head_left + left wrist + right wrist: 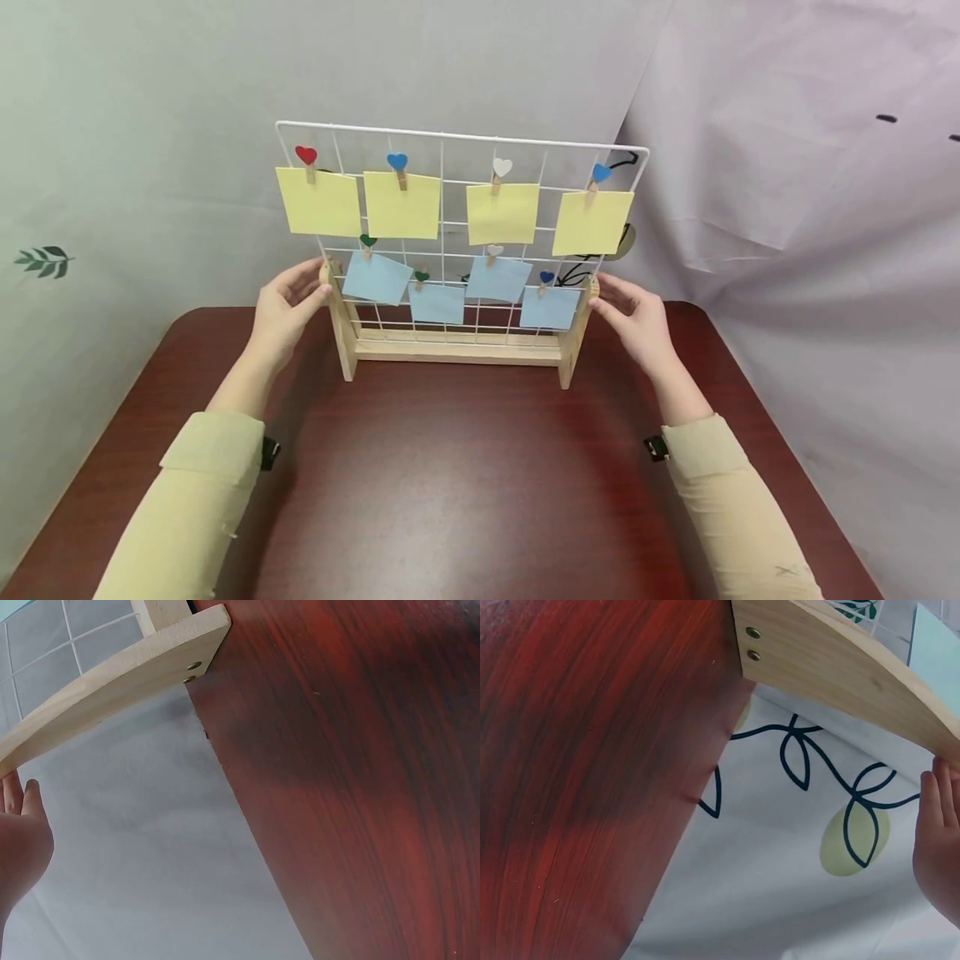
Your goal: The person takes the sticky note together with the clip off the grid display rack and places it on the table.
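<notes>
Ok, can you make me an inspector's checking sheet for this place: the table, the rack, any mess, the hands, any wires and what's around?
Surface: shiny red-brown table.
Job's things: white wire grid in a wooden stand; four yellow notes above, four blue notes below, each with a heart clip.
Clutter: nothing seen.
Grippers: left hand grips the stand's left side; right hand grips its right side.
Cables: nothing seen.
Surroundings: pale backdrop with leaf prints; a small black object shows beside each sleeve cuff.
</notes>
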